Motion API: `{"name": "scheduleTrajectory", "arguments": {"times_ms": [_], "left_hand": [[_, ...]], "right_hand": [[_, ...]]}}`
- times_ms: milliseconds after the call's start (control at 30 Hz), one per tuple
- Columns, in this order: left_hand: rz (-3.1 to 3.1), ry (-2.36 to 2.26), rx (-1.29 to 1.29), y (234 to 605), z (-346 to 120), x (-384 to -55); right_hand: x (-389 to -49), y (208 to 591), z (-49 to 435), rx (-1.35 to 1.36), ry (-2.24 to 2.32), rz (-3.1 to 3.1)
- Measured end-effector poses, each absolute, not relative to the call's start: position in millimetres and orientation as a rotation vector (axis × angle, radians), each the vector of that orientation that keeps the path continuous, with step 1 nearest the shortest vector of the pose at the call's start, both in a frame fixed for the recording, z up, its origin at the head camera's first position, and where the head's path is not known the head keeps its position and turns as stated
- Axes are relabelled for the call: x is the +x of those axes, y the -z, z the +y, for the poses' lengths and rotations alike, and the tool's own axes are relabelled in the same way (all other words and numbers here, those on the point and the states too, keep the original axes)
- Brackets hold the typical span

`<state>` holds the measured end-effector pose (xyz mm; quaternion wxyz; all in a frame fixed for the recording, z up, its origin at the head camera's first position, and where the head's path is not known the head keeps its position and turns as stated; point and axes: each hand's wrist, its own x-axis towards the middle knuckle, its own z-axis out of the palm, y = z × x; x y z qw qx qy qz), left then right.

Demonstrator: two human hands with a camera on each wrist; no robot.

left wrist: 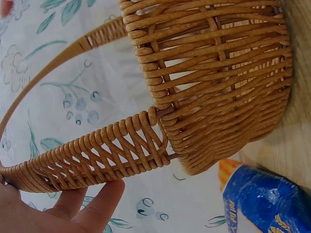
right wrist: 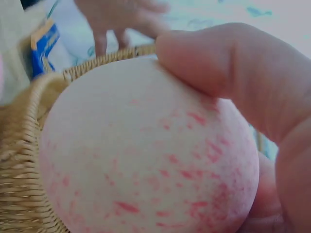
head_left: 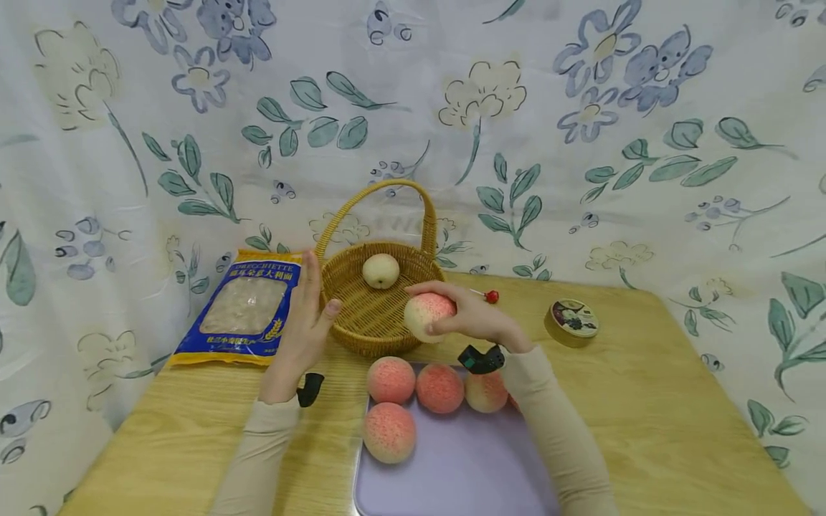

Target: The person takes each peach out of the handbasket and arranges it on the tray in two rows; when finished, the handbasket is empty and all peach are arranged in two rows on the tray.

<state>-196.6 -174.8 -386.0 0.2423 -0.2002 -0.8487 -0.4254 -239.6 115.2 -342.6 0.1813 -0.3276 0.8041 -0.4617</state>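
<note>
In the head view my right hand (head_left: 476, 312) grips a pink-and-cream peach (head_left: 424, 319) over the front right rim of a wicker basket (head_left: 355, 315). The right wrist view shows the same peach (right wrist: 146, 150) large, with the thumb pressed along its side. Inside the basket, toward the back, lies a pale peach (head_left: 381, 271). My left hand (head_left: 302, 337) is at the basket's left side, fingers straight and thumb spread. Seen from the left wrist, its fingertips are right at the woven handle (left wrist: 92, 158).
A lilac tray (head_left: 464, 466) with several peaches stands in front of the basket. On the left lies a blue and yellow bag of orecchiette pasta (head_left: 248, 308). To the right are a small red ball-shaped item (head_left: 492, 296) and a round tin (head_left: 572, 322). A floral curtain (head_left: 413, 107) hangs behind.
</note>
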Motion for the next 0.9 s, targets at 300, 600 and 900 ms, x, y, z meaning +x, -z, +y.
{"name": "scheduleTrajectory", "arguments": {"times_ms": [300, 600, 900], "left_hand": [[-2.337, 1.168, -0.518, 387.1, -181.0, -196.8], [-2.337, 1.184, -0.513, 388.8, -180.1, -198.5], [-2.323, 1.187, -0.538, 388.7, -176.0, -199.5]], "right_hand": [[-176.1, 368.9, 144.8, -0.961, 1.271, 2.169], [-138.6, 394.3, 145.0, -1.077, 1.223, 2.121], [-127.4, 403.7, 136.0, -1.22, 1.101, 2.27]]}}
